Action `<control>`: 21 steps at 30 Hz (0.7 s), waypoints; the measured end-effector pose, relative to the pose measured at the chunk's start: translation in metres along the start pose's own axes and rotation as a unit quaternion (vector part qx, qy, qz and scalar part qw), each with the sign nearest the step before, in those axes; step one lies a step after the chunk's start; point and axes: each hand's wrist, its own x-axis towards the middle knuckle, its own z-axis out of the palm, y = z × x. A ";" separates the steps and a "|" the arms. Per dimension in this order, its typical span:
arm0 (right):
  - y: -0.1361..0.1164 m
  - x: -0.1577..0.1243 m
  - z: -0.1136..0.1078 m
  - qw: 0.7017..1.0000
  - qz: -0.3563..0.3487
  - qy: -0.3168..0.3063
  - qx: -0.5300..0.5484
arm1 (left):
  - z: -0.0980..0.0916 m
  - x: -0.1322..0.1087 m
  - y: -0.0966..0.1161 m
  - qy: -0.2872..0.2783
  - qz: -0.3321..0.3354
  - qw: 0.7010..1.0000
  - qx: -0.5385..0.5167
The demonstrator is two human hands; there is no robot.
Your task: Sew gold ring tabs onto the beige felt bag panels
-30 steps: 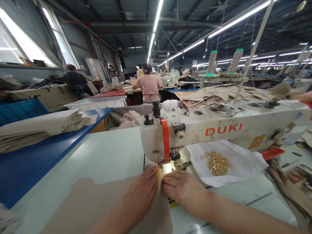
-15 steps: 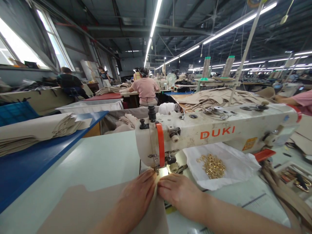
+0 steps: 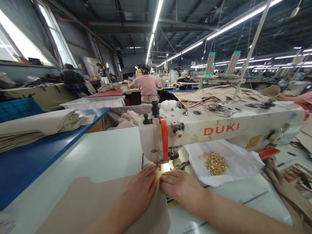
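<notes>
A large beige fabric piece [image 3: 97, 201] lies on the pale sewing table, its edge running up to the sewing machine's needle area [image 3: 159, 165]. My left hand [image 3: 140, 187] rests on top of the fabric with its fingers together, the tips just in front of the presser foot. Close beside it, on the right, my right hand [image 3: 180, 187] has its fingers curled at the fabric's edge. Both hands are closed on the cloth, and what lies under the fingertips is hidden. The machine's lamp lights the spot by the needle.
Gold metal rings [image 3: 215, 163] lie heaped on a white sheet [image 3: 195, 156] under the machine arm [image 3: 190, 131]. Folded fabric [image 3: 39, 125] is stacked on a blue table [image 3: 60, 141] at left. A tray [image 3: 294, 175] of small parts sits at right. Co-workers sit farther back.
The view has shifted slightly, so the scene sits a little more to the right and higher. Both hands keep their place on the fabric by the needle.
</notes>
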 end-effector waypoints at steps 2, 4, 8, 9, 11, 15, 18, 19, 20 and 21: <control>0.000 0.000 0.001 1.000 0.001 -0.001 0.003 | 0.000 0.000 0.000 0.001 -0.005 1.000 0.002; 0.001 0.001 0.001 1.000 0.001 -0.001 0.006 | 0.001 0.001 0.000 -0.002 -0.013 1.000 0.002; 0.003 0.001 0.002 1.000 0.001 -0.004 0.013 | 0.003 0.003 0.000 -0.005 -0.028 1.000 -0.009; 0.003 0.000 0.003 1.000 0.001 -0.003 0.012 | 0.003 0.002 0.000 -0.004 -0.032 0.999 -0.013; 0.000 -0.002 0.006 1.000 -0.005 0.003 0.011 | 0.001 -0.005 0.003 -0.001 -0.040 0.999 -0.016; -0.015 -0.006 0.017 0.996 -0.073 0.046 0.018 | -0.009 -0.035 0.012 -0.007 -0.035 0.999 -0.004; -0.029 -0.005 0.024 0.991 -0.114 0.073 0.006 | -0.015 -0.056 0.016 -0.011 -0.048 0.999 0.001; -0.032 -0.004 0.026 0.990 -0.119 0.074 0.004 | -0.016 -0.062 0.016 -0.002 -0.060 0.998 0.005; -0.035 -0.003 0.027 0.990 -0.120 0.073 0.006 | -0.017 -0.067 0.016 0.011 -0.069 0.997 0.012; -0.037 -0.003 0.028 0.989 -0.120 0.081 0.009 | -0.018 -0.073 0.016 0.022 -0.071 0.997 0.019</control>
